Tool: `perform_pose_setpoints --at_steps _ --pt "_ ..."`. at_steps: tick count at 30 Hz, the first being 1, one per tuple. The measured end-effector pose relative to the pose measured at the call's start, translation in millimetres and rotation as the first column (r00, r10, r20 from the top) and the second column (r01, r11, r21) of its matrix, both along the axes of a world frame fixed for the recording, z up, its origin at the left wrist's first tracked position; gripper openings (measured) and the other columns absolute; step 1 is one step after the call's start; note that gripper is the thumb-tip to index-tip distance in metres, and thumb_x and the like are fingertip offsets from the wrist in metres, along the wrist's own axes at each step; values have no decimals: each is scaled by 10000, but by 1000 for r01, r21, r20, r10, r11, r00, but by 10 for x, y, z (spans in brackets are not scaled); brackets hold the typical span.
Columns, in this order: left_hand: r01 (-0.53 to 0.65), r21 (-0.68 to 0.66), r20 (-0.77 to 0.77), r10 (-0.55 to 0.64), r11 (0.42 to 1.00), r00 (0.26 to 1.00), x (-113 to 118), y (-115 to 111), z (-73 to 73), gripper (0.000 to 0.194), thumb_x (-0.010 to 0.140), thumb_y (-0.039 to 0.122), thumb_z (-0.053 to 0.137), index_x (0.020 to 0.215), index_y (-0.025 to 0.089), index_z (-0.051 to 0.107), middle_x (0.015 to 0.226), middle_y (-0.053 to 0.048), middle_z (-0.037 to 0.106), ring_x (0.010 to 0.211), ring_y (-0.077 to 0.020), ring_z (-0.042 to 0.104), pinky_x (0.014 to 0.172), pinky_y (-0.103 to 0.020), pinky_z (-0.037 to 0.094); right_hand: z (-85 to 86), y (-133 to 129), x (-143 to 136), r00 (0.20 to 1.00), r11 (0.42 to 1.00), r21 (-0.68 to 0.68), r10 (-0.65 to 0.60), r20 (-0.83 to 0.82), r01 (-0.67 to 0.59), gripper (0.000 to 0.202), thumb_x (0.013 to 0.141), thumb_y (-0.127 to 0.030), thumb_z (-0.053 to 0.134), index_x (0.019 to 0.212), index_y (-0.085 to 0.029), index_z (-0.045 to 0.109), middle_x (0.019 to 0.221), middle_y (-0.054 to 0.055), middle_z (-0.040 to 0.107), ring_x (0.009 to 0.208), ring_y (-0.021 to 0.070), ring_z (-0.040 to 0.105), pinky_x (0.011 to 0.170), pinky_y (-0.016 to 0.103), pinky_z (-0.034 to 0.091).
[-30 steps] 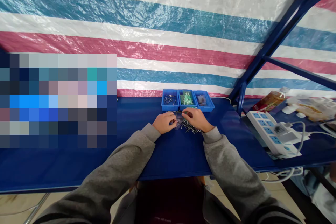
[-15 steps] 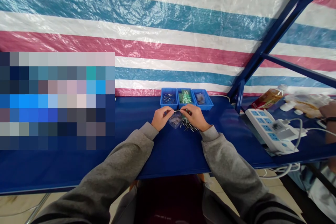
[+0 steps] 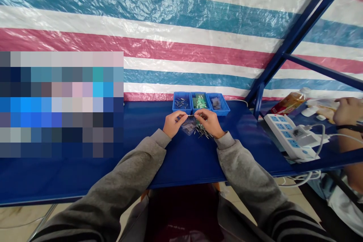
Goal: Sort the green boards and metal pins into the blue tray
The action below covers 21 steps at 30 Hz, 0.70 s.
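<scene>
from here i see the left hand (image 3: pixel 172 123) pinching one end of a thin piece (image 3: pixel 191 115), fingertips nearly together. a second ago both hands were down at the clear packet (image 3: pixel 188 126), now below that piece. the right hand (image 3: pixel 211 122) pinches the other end above loose rods (image 3: pixel 201 131); i judge work has shifted to that piece. far right, a co-worker's hand (image 3: pixel 347 110) has appeared.

Can't actually read anything here tbh. Tiny pale lettering (image 3: pixel 176 227) on the dark maroon garment (image 3: pixel 184 208), bottom center, and the red label (image 3: pixel 279 108) on the drink bottle (image 3: pixel 295 99), far right, are both too small.
</scene>
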<state>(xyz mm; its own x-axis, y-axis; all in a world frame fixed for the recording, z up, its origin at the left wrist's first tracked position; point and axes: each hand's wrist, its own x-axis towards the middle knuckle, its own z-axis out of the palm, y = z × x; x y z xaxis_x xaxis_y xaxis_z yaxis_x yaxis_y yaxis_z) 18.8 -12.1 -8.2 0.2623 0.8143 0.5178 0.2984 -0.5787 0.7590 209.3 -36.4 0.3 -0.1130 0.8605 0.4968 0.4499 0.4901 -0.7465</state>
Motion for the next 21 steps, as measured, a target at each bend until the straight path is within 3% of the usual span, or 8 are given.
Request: perform_pose_setpoints --at_steps 9,13,21 --pt "15 -37 30 -14 999 999 5 -8 8 307 875 418 552 812 150 687 745 -48 695 665 -151 630 556 -218 470 -7 -6 -8 1000 1000 -27 9 -23 -10 235 870 -412 569 813 -190 618 755 30 630 592 139 549 551 262 430" --pt "10 -26 28 -10 1000 1000 2 -3 -9 284 829 420 617 919 164 700 810 -50 714 718 -168 649 576 -227 485 20 -23 -21 999 998 -57 1 -35 -3 279 889 -443 534 783 -190 588 649 4 573 553 137 525 546 261 412" --pt "12 -39 53 -10 999 999 17 -9 -17 274 829 414 618 875 159 706 807 -55 718 708 -170 644 577 -235 487 56 -47 -34 1000 995 -99 10 5 -9 369 918 -504 463 719 -204 541 526 -28 505 502 133 497 546 259 388"
